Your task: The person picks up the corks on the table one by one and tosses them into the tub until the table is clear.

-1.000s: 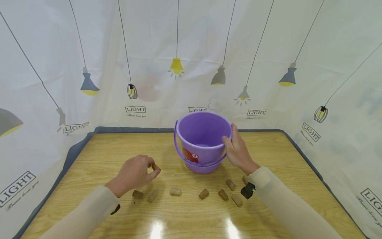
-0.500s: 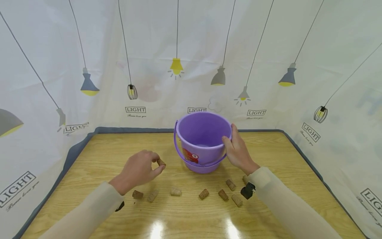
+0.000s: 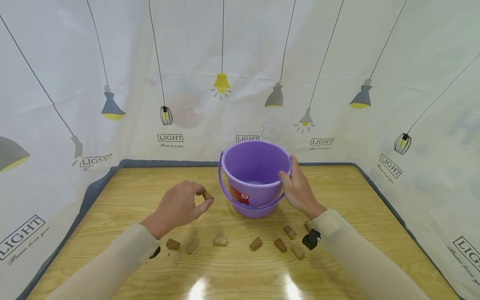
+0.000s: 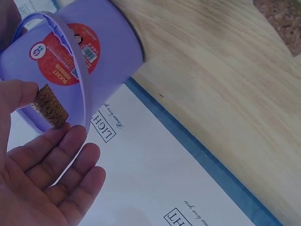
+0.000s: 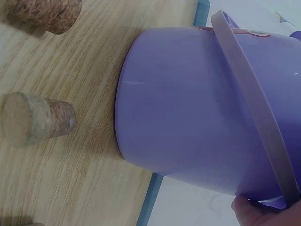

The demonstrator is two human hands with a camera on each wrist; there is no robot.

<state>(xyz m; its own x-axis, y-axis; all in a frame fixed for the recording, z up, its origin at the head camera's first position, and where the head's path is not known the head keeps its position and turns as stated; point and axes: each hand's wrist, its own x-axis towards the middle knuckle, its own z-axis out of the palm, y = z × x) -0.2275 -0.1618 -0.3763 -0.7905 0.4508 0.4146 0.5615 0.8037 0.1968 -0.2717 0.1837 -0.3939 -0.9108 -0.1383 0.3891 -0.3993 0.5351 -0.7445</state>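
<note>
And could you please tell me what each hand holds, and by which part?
The left hand pinches a cork by its ends; the right hand grips the bucket by its rim.

1. A purple plastic bucket (image 3: 258,192) stands mouth-up on the wooden table (image 3: 150,187); its wide round rim is gripped at the right side by the right hand (image 3: 300,192).
2. On the bucket's side, a round red sticker (image 4: 52,61) bears a barcode and the word "BUCKET"; the matching purple handle (image 5: 258,103) hangs down across the front.
3. A small brown speckled cork (image 4: 50,107), cylindrical and tilted, is pinched between thumb and fingertips of the left hand (image 3: 180,206), above the table and just left of the bucket, outside it.
</note>
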